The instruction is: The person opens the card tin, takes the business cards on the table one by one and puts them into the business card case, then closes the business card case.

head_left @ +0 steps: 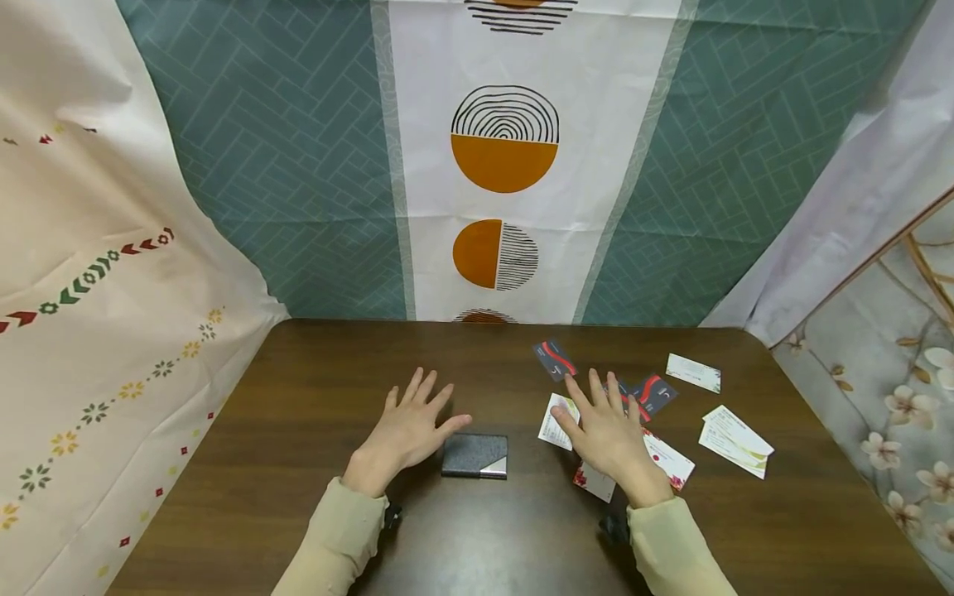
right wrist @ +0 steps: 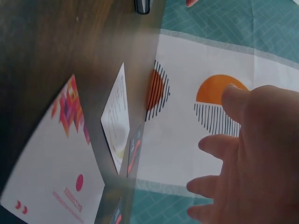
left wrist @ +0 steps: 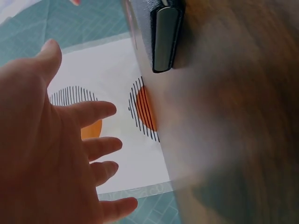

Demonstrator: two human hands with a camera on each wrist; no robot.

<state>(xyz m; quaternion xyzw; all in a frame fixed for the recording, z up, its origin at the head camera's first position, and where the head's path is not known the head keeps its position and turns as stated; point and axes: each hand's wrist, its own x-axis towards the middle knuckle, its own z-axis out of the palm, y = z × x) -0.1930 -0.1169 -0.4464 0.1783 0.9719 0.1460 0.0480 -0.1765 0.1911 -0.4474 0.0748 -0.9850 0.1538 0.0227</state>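
Observation:
My left hand (head_left: 406,434) hovers over the table with its fingers spread, holding nothing. Just right of its thumb lies a dark grey card case (head_left: 465,455) with a silver corner; the left wrist view shows the case's metal edge (left wrist: 166,39). My right hand (head_left: 613,434), fingers spread and holding nothing, is above scattered business cards. Around it are a white card with green print (head_left: 555,422), a dark card with a red stripe (head_left: 555,361), another dark card (head_left: 656,396) and white cards with red flowers (head_left: 667,457), partly hidden by the hand.
Farther right on the brown wooden table (head_left: 298,389) lie a single white card (head_left: 693,372) and a small overlapping pile of white cards (head_left: 736,440). A patterned cloth (head_left: 298,165) hangs behind the table's back edge, with a light curtain (head_left: 112,331) along the left side.

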